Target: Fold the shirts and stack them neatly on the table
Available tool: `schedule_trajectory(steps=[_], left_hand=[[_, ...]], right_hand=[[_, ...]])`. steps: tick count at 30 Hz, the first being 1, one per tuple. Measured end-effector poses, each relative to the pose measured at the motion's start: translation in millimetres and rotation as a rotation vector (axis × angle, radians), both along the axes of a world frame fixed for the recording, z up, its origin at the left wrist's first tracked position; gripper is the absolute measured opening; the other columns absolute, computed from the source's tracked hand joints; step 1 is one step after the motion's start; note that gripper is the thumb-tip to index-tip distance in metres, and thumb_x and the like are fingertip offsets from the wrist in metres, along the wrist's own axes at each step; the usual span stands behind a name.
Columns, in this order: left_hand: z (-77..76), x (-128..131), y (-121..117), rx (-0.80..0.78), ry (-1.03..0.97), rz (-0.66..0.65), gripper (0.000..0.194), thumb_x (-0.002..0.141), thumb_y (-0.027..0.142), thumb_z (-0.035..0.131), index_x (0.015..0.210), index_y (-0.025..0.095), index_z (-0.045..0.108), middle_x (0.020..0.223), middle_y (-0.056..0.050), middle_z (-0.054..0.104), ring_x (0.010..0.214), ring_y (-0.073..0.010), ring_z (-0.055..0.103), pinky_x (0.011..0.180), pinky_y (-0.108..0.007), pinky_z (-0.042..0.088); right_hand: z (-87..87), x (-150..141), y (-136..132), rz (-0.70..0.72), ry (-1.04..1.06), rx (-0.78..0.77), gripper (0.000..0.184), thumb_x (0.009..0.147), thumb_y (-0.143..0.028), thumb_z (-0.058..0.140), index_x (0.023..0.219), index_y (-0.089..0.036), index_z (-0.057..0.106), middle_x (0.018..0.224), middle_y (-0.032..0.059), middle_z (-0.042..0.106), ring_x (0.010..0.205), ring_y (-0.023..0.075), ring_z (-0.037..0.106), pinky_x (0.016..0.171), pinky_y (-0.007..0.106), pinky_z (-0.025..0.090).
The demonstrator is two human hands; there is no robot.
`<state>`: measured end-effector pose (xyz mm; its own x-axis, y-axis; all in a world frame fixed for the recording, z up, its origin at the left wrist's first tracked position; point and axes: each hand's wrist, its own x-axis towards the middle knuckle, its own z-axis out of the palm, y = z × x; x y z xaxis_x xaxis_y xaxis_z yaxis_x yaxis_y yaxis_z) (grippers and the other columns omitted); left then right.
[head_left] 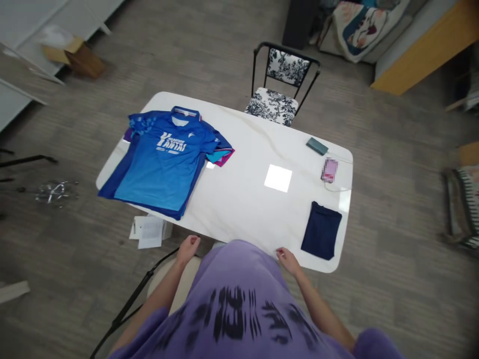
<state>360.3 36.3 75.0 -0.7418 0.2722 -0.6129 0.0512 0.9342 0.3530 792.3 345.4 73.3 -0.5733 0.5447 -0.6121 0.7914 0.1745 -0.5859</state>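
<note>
A blue sports shirt with white lettering lies spread flat on the left part of the white table, on top of other shirts whose purple and pink edges stick out. A folded dark navy garment rests at the table's near right corner. My left hand hangs loosely curled at the table's near edge, holding nothing. Just left of the folded garment, my right hand touches the near edge with fingers slightly apart and nothing in it. My purple shirt fills the bottom of the view.
A phone with a white cable and a dark green case lie at the table's far right. A floral-cushioned black chair stands behind the table. Papers lie on the floor under the left edge. A cardboard box sits far left.
</note>
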Motion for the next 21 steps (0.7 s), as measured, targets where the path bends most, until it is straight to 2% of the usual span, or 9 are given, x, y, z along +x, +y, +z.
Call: schedule_trajectory(steps=[2,5,8,12,15,17,19,21], left_hand=[[-1.8,-28,-16,0.042,0.007,0.045,0.03,0.094,0.05,0.065,0.107,0.024,0.069,0.106,-0.006,0.08,0.1,-0.0237,0.077,0.095,-0.034,0.06],[-13.5,-90,-30,0.116,0.072,0.111,0.038,0.097,0.053,0.06,0.119,0.021,0.065,0.116,-0.008,0.077,0.104,-0.0232,0.075,0.101,-0.035,0.058],[-32.8,-163,-35,0.161,0.143,0.088,0.044,0.098,0.052,0.061,0.127,0.02,0.062,0.125,-0.009,0.073,0.105,-0.0234,0.071,0.1,-0.034,0.058],[-58.2,-243,-38,0.168,0.133,-0.051,0.047,0.098,0.054,0.065,0.129,0.02,0.063,0.136,-0.012,0.066,0.102,-0.0235,0.071,0.093,-0.034,0.057],[-68.4,-278,-43,0.16,0.076,-0.123,0.045,0.098,0.056,0.067,0.129,0.024,0.064,0.133,-0.01,0.067,0.097,-0.0228,0.072,0.082,-0.033,0.056],[-71.0,-292,-48,0.184,0.073,-0.141,0.04,0.101,0.054,0.064,0.13,0.026,0.066,0.13,-0.01,0.069,0.099,-0.0237,0.072,0.082,-0.033,0.054],[-72.5,-302,-54,0.224,0.077,-0.147,0.034,0.104,0.052,0.06,0.128,0.028,0.069,0.127,-0.009,0.072,0.1,-0.0243,0.072,0.084,-0.034,0.054],[-75.2,-309,-59,0.261,0.068,-0.151,0.033,0.106,0.052,0.058,0.126,0.029,0.071,0.124,-0.008,0.073,0.095,-0.0239,0.072,0.085,-0.035,0.054]], right_hand=[[-2.7,-42,22,0.018,0.023,0.002,0.039,0.092,-0.057,0.053,0.104,-0.032,0.081,0.103,0.0096,0.082,0.09,0.0324,0.081,0.092,0.057,0.066],[-6.5,-133,49,0.041,0.049,0.027,0.034,0.093,-0.052,0.057,0.105,-0.028,0.078,0.107,0.0095,0.082,0.098,0.0299,0.079,0.098,0.052,0.064],[-15.4,-253,67,0.055,0.078,0.056,0.032,0.096,-0.05,0.058,0.109,-0.028,0.077,0.111,0.0075,0.082,0.096,0.0262,0.077,0.098,0.047,0.063],[-33.6,-433,86,0.066,0.109,0.096,0.03,0.094,-0.049,0.063,0.112,-0.028,0.076,0.105,0.0035,0.081,0.09,0.0234,0.074,0.095,0.045,0.063],[-47.1,-561,108,0.044,0.114,0.15,0.032,0.095,-0.051,0.063,0.113,-0.026,0.075,0.105,0.004,0.08,0.089,0.0231,0.073,0.095,0.045,0.063],[-55.8,-637,125,0.008,0.11,0.209,0.036,0.098,-0.051,0.059,0.117,-0.024,0.074,0.111,0.0062,0.079,0.095,0.0241,0.073,0.099,0.047,0.062],[-64.5,-702,142,-0.035,0.104,0.282,0.041,0.101,-0.051,0.055,0.125,-0.022,0.071,0.118,0.0097,0.078,0.105,0.026,0.072,0.105,0.048,0.06],[-72.3,-755,158,-0.074,0.1,0.353,0.048,0.103,-0.051,0.05,0.133,-0.018,0.068,0.123,0.0147,0.076,0.114,0.0285,0.069,0.11,0.05,0.057]])
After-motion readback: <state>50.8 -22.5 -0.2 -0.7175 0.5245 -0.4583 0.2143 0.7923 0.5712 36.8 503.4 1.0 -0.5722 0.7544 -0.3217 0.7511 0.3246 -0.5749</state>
